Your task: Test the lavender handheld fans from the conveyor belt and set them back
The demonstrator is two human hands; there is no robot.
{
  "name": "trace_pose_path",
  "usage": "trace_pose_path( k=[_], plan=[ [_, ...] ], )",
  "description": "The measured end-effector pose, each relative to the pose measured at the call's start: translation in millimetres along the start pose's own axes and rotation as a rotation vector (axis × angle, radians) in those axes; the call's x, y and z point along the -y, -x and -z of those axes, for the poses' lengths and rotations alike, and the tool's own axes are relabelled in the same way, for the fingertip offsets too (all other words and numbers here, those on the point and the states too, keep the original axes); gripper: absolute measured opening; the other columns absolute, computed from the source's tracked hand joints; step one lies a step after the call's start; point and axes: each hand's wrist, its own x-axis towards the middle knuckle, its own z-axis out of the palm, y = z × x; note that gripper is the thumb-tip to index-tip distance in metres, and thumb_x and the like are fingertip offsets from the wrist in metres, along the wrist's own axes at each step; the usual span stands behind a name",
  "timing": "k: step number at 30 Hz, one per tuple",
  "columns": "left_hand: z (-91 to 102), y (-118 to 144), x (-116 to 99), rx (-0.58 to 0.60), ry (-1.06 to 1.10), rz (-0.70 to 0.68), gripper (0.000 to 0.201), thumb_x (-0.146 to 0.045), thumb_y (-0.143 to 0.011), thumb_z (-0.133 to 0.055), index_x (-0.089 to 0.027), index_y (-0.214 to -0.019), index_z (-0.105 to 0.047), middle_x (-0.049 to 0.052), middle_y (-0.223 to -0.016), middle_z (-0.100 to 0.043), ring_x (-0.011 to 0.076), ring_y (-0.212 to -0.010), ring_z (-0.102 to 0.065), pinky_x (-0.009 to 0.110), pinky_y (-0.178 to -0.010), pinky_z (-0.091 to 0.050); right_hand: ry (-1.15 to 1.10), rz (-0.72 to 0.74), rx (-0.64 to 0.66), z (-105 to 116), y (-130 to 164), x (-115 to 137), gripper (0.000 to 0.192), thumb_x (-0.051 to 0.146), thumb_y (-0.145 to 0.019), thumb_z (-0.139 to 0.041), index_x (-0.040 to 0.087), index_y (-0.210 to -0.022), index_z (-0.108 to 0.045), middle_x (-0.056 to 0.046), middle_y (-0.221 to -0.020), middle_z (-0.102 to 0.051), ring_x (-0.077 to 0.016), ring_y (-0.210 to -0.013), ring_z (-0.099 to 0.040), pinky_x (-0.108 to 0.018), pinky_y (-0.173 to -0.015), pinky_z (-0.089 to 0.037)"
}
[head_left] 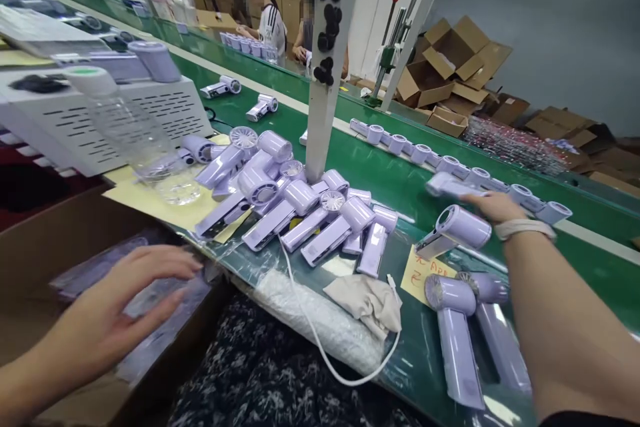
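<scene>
My right hand (494,207) reaches out over the green conveyor belt (400,173), its fingers on a motion-blurred pale purple handheld fan (447,185). Just below that wrist, another purple fan (463,227) stands beside a yellow note with red writing (417,277). Two more fans, the nearer one (457,340) lying handle toward me, are under my right forearm. My left hand (137,293) hangs with fingers stretched and thumb apart, holding nothing, above a cardboard box (30,240) of clear plastic bags (160,320). Several purple fans (270,207) lie heaped on the bench between my hands.
A row of purple fans (423,152) lines the belt. A metal post (325,80) rises behind the heap. At left are a clear bottle (135,133) and a white vented machine (60,123). A white cable (310,320) and cloth (367,300) lie in front. People sit across the belt.
</scene>
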Motion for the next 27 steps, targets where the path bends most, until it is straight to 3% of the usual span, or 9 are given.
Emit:
trace_pose_path(
  k=[4, 7, 9, 11, 14, 17, 20, 22, 27],
  plan=[
    [-37.9, -20.5, -42.7, 0.069, 0.265, -0.151, 0.023, -0.016, -0.091, -0.063, -0.027, -0.109, -0.072, 0.0, -0.099, -0.076, 0.019, -0.095, -0.068, 0.03, -0.088, -0.053, 0.023, -0.303, -0.127, 71.3, 56.5, -8.4, 0.057, 0.052, -0.096, -0.065, -0.003, -0.108, -0.077, -0.018, -0.082, -0.072, -0.0277, -0.073, -0.069, -0.043, -0.062, -0.047],
    [-91.2, -23.0, -86.4, 0.308, 0.661, -0.241, 0.02, -0.022, -0.099, -0.056, -0.021, -0.105, -0.075, 0.004, -0.086, -0.077, 0.0166, -0.079, -0.071, 0.026, -0.075, -0.056, -0.031, -0.261, -0.333, 100.4, 125.9, -11.7, 0.055, 0.053, -0.087, -0.073, 0.007, -0.115, -0.079, -0.016, -0.083, -0.073, -0.0299, -0.08, -0.069, -0.045, -0.067, -0.046],
    [-133.0, -21.1, -117.8, 0.499, 0.975, -0.113, 0.029, -0.03, -0.105, -0.049, -0.022, -0.114, -0.076, 0.008, -0.096, -0.08, 0.0178, -0.088, -0.075, 0.028, -0.081, -0.058, -0.166, -0.074, -0.405, 94.6, 180.4, -6.2, 0.054, 0.055, -0.079, -0.077, 0.013, -0.112, -0.081, -0.017, -0.093, -0.076, -0.0339, -0.089, -0.072, -0.048, -0.074, -0.051],
    [-170.3, -17.4, -145.8, 0.594, 1.351, 0.034, 0.053, -0.053, -0.096, -0.064, -0.028, -0.143, -0.06, 0.013, -0.139, -0.069, 0.0275, -0.127, -0.067, 0.039, -0.106, -0.054, -0.335, 0.163, -0.345, 69.1, 232.5, 7.0, 0.059, 0.059, -0.073, -0.078, 0.015, -0.113, -0.08, -0.021, -0.121, -0.074, -0.0406, -0.107, -0.071, -0.055, -0.086, -0.055],
    [-201.1, -11.1, -166.1, 0.456, 1.63, 0.339, 0.076, -0.07, -0.076, -0.075, -0.023, -0.136, -0.065, 0.014, -0.144, -0.066, 0.0342, -0.139, -0.057, 0.048, -0.119, -0.045, -0.348, 0.44, -0.107, 20.4, 289.6, 33.5, 0.05, 0.045, -0.08, -0.077, 0.017, -0.122, -0.077, -0.023, -0.153, -0.054, -0.0455, -0.135, -0.056, -0.064, -0.107, -0.048],
    [-196.7, -6.2, -153.3, 0.309, 1.585, 0.603, 0.057, -0.067, -0.076, -0.078, -0.018, -0.104, -0.076, 0.01, -0.107, -0.08, 0.0327, -0.117, -0.071, 0.049, -0.113, -0.051, -0.319, 0.554, 0.126, -2.5, 311.0, 51.9, 0.072, 0.044, -0.077, -0.084, 0.016, -0.141, -0.067, -0.025, -0.165, -0.037, -0.0481, -0.143, -0.047, -0.064, -0.11, -0.047],
    [-172.0, 0.1, -129.6, 0.233, 1.479, 0.622, 0.051, -0.062, -0.07, -0.085, -0.017, -0.091, -0.076, 0.006, -0.092, -0.08, 0.0284, -0.097, -0.077, 0.042, -0.098, -0.061, -0.281, 0.516, 0.335, -1.9, 290.8, 56.2, 0.033, 0.044, -0.093, -0.069, 0.021, -0.116, -0.078, -0.017, -0.139, -0.068, -0.0337, -0.125, -0.066, -0.044, -0.099, -0.057],
    [-154.5, 4.5, -120.4, 0.169, 1.416, 0.604, 0.051, -0.061, -0.066, -0.089, -0.018, -0.092, -0.077, 0.006, -0.094, -0.081, 0.0273, -0.093, -0.078, 0.039, -0.091, -0.063, -0.138, 0.311, 0.32, -7.8, 260.8, 56.9, 0.034, 0.029, -0.105, -0.047, 0.018, -0.095, -0.077, -0.015, -0.106, -0.077, -0.0268, -0.1, -0.075, -0.037, -0.087, -0.058],
    [-127.0, 5.9, -117.5, 0.015, 1.303, 0.515, 0.058, -0.062, -0.061, -0.091, -0.019, -0.098, -0.079, 0.008, -0.092, -0.082, 0.032, -0.101, -0.077, 0.043, -0.093, -0.063, 0.052, 0.135, 0.27, -55.6, 206.8, 63.3, 0.016, 0.011, -0.092, -0.06, 0.001, -0.102, -0.068, -0.033, -0.112, -0.068, -0.0381, -0.095, -0.073, -0.046, -0.081, -0.054]
  ],
)
